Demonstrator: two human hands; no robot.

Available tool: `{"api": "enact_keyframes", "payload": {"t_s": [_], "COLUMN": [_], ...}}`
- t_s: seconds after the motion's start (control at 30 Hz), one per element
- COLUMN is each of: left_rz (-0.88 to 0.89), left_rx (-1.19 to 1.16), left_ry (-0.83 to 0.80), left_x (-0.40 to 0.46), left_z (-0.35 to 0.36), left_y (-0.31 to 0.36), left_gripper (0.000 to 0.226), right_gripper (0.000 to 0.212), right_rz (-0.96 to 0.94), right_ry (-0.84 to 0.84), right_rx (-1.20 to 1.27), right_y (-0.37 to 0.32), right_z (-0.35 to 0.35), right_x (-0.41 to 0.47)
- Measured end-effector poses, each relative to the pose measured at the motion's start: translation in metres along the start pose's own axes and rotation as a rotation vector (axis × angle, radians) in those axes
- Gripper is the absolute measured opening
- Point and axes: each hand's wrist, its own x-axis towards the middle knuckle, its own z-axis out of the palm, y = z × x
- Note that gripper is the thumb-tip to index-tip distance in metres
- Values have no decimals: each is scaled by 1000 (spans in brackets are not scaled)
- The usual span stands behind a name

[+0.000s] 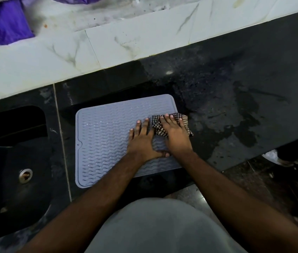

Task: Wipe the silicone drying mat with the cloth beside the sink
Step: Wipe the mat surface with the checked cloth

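grey silicone mat (108, 141) lies on the counter's (217, 110) near edge; left hand (141, 141) presses flat, right hand (176, 136) presses the cloth (158, 126) at the mat's right edge: best wipe along ridges.

— How does the left hand (141, 141) lie?
— Flat, palm down, fingers straight and spread, pointing to the far side, thumb stretched right toward the other wrist.
— And the right hand (175, 133)?
— Just beside it on the right, palm down, fingers nearly straight, pressing downward.
— The arms?
— Both forearms bare, reaching from the near side and converging toward the hands.
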Motion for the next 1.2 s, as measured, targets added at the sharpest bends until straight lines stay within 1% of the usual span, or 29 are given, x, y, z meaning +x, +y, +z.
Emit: {"api": "enact_keyframes", "payload": {"t_s": [0.17, 0.33, 0.47, 0.53, 0.6, 0.67, 0.73, 0.8, 0.87, 0.9, 0.97, 1.03, 1.1, 1.17, 1.2], "left_rz": [1, 6, 6, 5, 18, 19, 22, 37, 52, 64, 102, 129, 122, 109, 109], "left_rx": [-6, -15, -10, -1, 11, 14, 11, -18, -59, -58, -4, 60, 82, 78, 76], "left_ry": [15, 21, -4, -2, 11, -3, -52, -96, -96, -86, -55, -15, -24, -62, -78], "left_x": [1, 0, 0, -1, -2, -3, -2, -1, -1, -1, -4, -8, -10, -12, -12], "left_z": [3, 1, -1, -1, -1, -2, -6, -11, -16, -19, -22, -23, -24, -22, -20], "left_y": [-2, 0, 1, 2, 2, 3, 3, 2, -3, -6, -15, -24, -30, -36, -39], "left_gripper": [139, 130, 129, 124, 116, 116, 125, 131, 132, 132, 129, 129, 132, 136, 139], "right_gripper": [86, 73, 68, 66, 63, 55, 42, 35, 27, 25, 25, 26, 28, 30, 36], "right_rz": [28, 126, 181, 212, 216, 211, 263, 351, 416, 427, 432, 438, 443, 433, 429], "right_ry": [-16, -1, -5, -12, -12, -12, -7, 40, 189, 272, 364, 388, 398, 364, 315], "right_rx": [-34, -75, -71, -83, -121, -131, -23, 183, 327, 333, 249, 109, 4, -81, -111], "right_y": [1, -12, -24, -33, -42, -47, -47, -41, -33, -29, -20, -12, -9, -11, -13], "right_z": [1, 4, 1, 0, -1, -10, -27, -46, -62, -68, -79, -89, -93, -87, -79], "right_x": [-25, -43, -57, -65, -73, -77, -75, -70, -66, -64, -58, -51, -43, -35, -31]}}
